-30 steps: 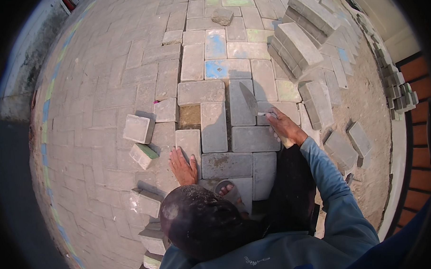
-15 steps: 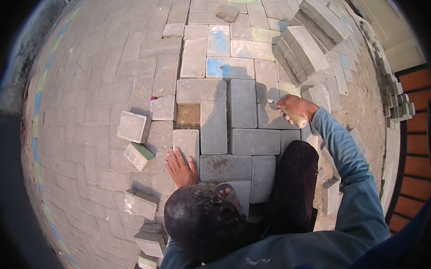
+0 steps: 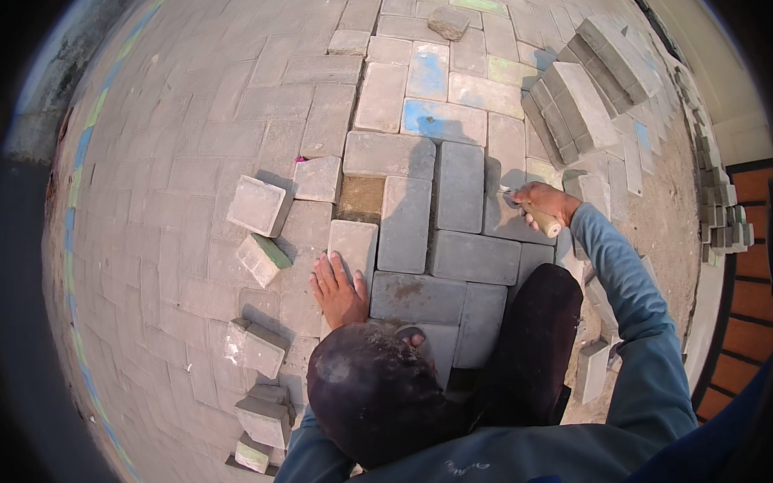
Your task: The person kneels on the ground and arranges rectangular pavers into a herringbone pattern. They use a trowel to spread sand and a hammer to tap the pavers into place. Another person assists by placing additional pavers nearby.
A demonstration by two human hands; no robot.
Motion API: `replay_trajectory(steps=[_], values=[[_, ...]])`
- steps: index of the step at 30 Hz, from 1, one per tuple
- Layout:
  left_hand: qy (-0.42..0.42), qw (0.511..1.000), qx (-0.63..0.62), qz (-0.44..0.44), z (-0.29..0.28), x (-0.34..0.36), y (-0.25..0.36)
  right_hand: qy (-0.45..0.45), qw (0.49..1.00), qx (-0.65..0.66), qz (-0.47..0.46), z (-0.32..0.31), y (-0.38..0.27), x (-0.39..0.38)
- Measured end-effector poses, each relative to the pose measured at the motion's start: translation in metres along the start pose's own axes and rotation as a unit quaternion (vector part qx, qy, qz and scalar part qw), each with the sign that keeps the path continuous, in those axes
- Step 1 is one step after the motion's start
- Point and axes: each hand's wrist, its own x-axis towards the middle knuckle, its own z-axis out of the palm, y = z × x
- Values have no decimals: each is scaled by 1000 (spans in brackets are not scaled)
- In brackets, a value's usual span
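Note:
My left hand [image 3: 337, 290] lies with fingers spread on a grey paving block [image 3: 352, 243] at the near left of a square sandy gap [image 3: 359, 200]. In my right hand [image 3: 545, 202] is a trowel [image 3: 551, 224] by its wooden handle. Its blade is angled down at the pavers right of an upright-laid block [image 3: 460, 188], partly hidden in shadow. A blue-marked paver [image 3: 426, 115] lies just beyond. My bent knees frame the laid blocks, and a sandalled foot shows between them.
Several loose blocks lie at the left [image 3: 257, 203]. Block stacks [image 3: 587, 119] stand at the upper right, beside bare sand [image 3: 663, 223]. A broken piece [image 3: 449, 22] lies at the top. A wall [image 3: 695, 52] and orange slatted panel [image 3: 747, 331] run along the right.
My right hand has moved up and right with the trowel, turning its handle end toward me. My left hand stays on its block; the view has shifted slightly.

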Motion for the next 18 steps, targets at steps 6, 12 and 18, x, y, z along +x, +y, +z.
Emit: replay_trajectory(steps=[6, 12, 18], values=[[-3, 1000, 3, -10, -5, -3, 5, 59, 992, 62, -92, 50, 41, 11], [9, 1000, 13, -1, 1, -5, -4, 27, 990, 107, -83, 56, 31, 19], [6, 1000, -1, 8, 5, -5, -2, 33, 998, 16, -60, 14, 40, 10]])
